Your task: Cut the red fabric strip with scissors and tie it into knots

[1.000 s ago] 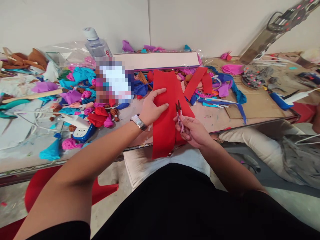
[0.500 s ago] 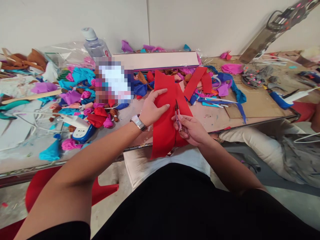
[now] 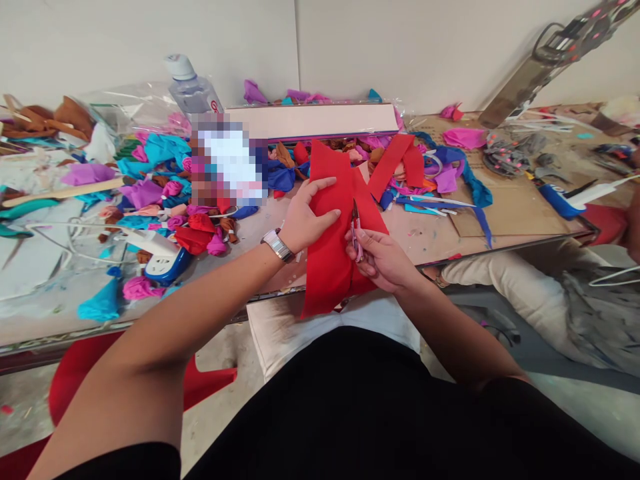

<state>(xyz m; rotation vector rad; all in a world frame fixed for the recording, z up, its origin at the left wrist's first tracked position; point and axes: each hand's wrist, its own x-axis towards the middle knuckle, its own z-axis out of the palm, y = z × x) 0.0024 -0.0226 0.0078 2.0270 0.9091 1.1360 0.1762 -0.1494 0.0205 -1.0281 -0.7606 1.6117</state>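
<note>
A long piece of red fabric (image 3: 327, 257) lies over the table's front edge, its lower end hanging toward my lap. My left hand (image 3: 314, 212) rests on its left part, thumb and fingers spread. My right hand (image 3: 383, 257) is closed around a small pair of scissors (image 3: 357, 239), whose blades point away from me. They sit in a slit between the wide left part and a narrower red strip (image 3: 370, 210) on the right. Another folded red strip (image 3: 395, 163) lies farther back on the pile.
Coloured fabric scraps (image 3: 145, 193) heap up to the left. A bottle (image 3: 193, 90), a blurred bright screen (image 3: 233, 163) and a pale flat box (image 3: 313, 120) stand at the back. A power strip (image 3: 167, 263) is at left; a co-worker's leg (image 3: 505, 280) shows at right.
The slit's upper end and the narrow strip have shifted slightly right. The scissor blades look closer together than before. My left hand has barely moved.
</note>
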